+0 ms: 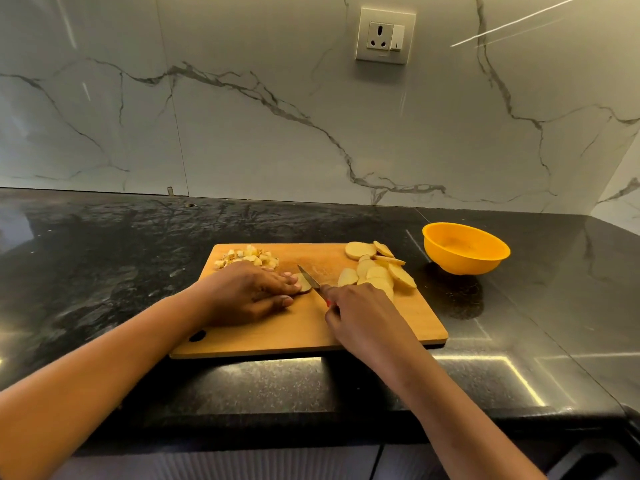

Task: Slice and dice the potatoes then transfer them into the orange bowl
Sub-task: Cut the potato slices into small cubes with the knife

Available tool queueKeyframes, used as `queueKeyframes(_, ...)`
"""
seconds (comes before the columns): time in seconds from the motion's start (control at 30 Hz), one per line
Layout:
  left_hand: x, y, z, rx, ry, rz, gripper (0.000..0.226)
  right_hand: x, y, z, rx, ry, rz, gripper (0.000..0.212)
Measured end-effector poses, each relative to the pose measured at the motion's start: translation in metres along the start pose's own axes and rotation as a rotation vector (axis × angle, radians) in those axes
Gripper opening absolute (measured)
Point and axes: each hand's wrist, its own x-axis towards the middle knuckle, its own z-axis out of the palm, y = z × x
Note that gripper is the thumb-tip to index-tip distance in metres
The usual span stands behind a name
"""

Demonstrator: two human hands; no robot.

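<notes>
Wooden cutting board [277,334] fills the lower centre. On it the right hand [356,313] is curled round the red handle of the knife [308,276], whose blade angles up-left against a single potato slice [305,285]. The left hand [249,292] pins that slice flat with nearly straight fingers. Thin, stiff and wet-cut, it is probably slippery, so pressing from above with fingertips back from the blade seems best. Farther up, uncut slices [377,271] heap at right and diced pieces [249,257] at left. These are light and best scooped. The orange bowl [465,247] sits beyond the board's upper right and looks empty.
</notes>
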Motion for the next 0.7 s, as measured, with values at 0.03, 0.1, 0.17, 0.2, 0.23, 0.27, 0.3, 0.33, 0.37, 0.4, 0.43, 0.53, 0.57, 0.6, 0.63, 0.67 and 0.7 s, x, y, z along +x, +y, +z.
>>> queueKeyframes(0.03, 0.000, -0.001, -0.001, -0.030, -0.008, -0.004, 0.063, 0.003, -0.001, 0.000, -0.005, -0.008, -0.001, 0.038)
queueKeyframes(0.1, 0.001, -0.001, -0.002, -0.062, -0.016, -0.002, 0.073, 0.009, -0.003, -0.001, -0.019, -0.027, 0.000, 0.036)
queueKeyframes(0.17, 0.001, -0.001, -0.002, -0.061, -0.022, -0.010, 0.080, 0.009, -0.005, -0.002, -0.031, -0.044, 0.002, 0.034)
queueKeyframes(0.2, 0.001, -0.002, -0.002, -0.053, -0.028, -0.016, 0.083, 0.006, -0.005, -0.004, -0.034, -0.052, -0.002, 0.034)
queueKeyframes(0.23, 0.001, -0.002, -0.002, -0.052, -0.033, -0.018, 0.084, 0.000, -0.004, -0.006, -0.032, -0.064, -0.006, 0.034)
queueKeyframes(0.27, 0.001, -0.002, -0.002, -0.051, -0.041, -0.028, 0.082, -0.007, -0.003, -0.010, -0.028, -0.083, -0.009, 0.035)
queueKeyframes(0.3, 0.000, -0.002, -0.002, -0.050, -0.045, -0.036, 0.075, -0.015, -0.002, -0.013, -0.026, -0.099, -0.014, 0.036)
queueKeyframes(0.33, 0.000, -0.001, -0.002, -0.054, -0.047, -0.046, 0.067, -0.022, -0.001, -0.018, -0.027, -0.110, -0.021, 0.037)
queueKeyframes(0.37, 0.000, 0.000, -0.002, -0.058, -0.045, -0.049, 0.063, -0.029, -0.001, -0.022, -0.031, -0.116, -0.028, 0.037)
queueKeyframes(0.4, -0.001, 0.001, -0.002, -0.064, -0.036, -0.043, 0.066, -0.034, -0.002, -0.026, -0.036, -0.121, -0.033, 0.038)
queueKeyframes(0.43, -0.001, 0.001, -0.002, -0.069, -0.028, -0.032, 0.074, -0.038, -0.002, -0.029, -0.038, -0.126, -0.037, 0.039)
queueKeyframes(0.53, -0.003, 0.002, 0.000, -0.075, -0.012, -0.026, 0.071, -0.042, -0.002, -0.036, -0.021, -0.139, -0.034, 0.039)
queueKeyframes(0.57, -0.003, 0.003, 0.000, -0.077, -0.007, -0.036, 0.060, -0.041, -0.001, -0.038, -0.016, -0.142, -0.028, 0.040)
queueKeyframes(0.6, -0.004, 0.003, 0.000, -0.088, 0.000, -0.047, 0.051, -0.039, 0.000, -0.037, -0.014, -0.145, -0.022, 0.040)
queueKeyframes(0.63, -0.005, 0.003, 0.000, -0.103, 0.012, -0.049, 0.050, -0.037, 0.000, -0.037, -0.013, -0.141, -0.016, 0.039)
queueKeyframes(0.67, -0.005, 0.003, 0.000, -0.111, 0.027, -0.045, 0.058, -0.034, 0.000, -0.034, -0.010, -0.133, -0.007, 0.037)
queueKeyframes(0.7, -0.005, 0.004, 0.000, -0.103, 0.043, -0.038, 0.069, -0.030, -0.001, -0.031, -0.001, -0.120, 0.004, 0.036)
